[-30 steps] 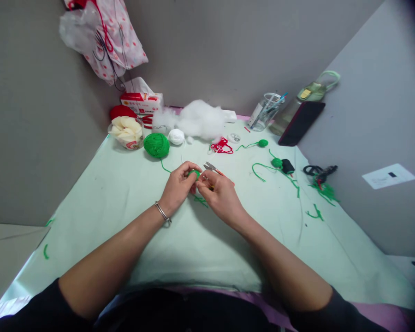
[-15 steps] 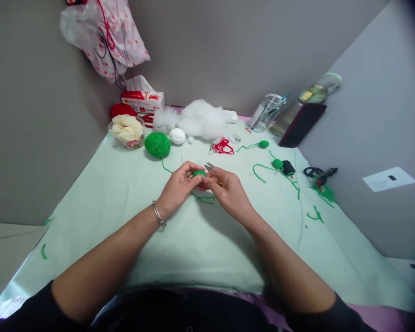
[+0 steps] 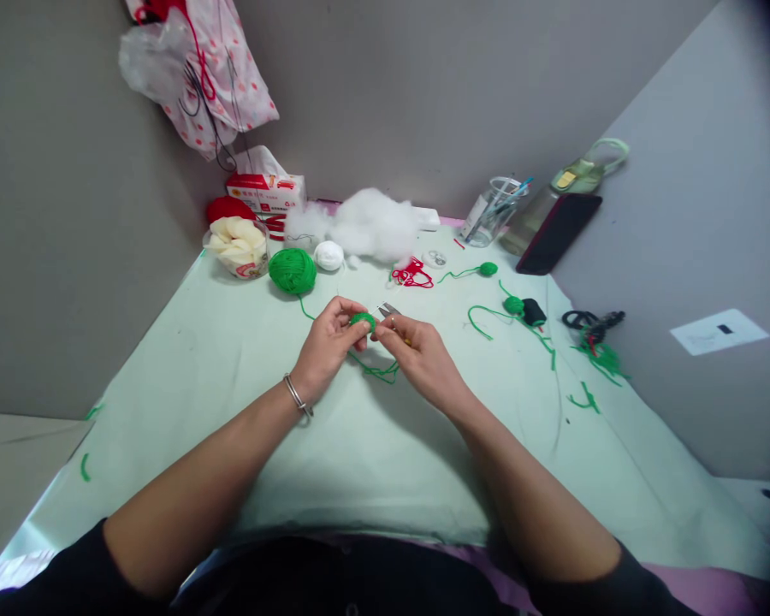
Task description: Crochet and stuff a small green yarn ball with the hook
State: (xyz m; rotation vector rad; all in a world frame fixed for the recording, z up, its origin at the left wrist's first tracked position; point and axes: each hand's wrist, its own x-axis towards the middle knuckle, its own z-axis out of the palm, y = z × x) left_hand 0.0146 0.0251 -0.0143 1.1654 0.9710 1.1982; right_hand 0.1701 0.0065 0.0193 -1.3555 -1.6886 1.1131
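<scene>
My left hand (image 3: 331, 340) pinches a small green crocheted piece (image 3: 363, 322) between thumb and fingers above the middle of the table. Right beside it, my right hand (image 3: 417, 346) is closed, thumb against forefinger at the piece's edge. What its fingertips hold is too small to make out. Metal blades, seemingly of small scissors (image 3: 388, 309), show just behind the right hand, with a bit of yellow under the fingers. Loose green yarn (image 3: 378, 373) lies below the hands. A strand runs toward the green yarn ball (image 3: 293, 271).
White stuffing (image 3: 376, 224), a white yarn ball (image 3: 328, 255) and a tissue box (image 3: 266, 192) stand along the back. Red yarn (image 3: 412, 273) lies before the stuffing. At right are small green balls (image 3: 514, 305), a clear cup (image 3: 491, 214) and a phone (image 3: 559, 233).
The green piece has turned and shifted slightly left in my left hand, showing more of its surface. My right fingertips have drawn a little apart from the left ones.
</scene>
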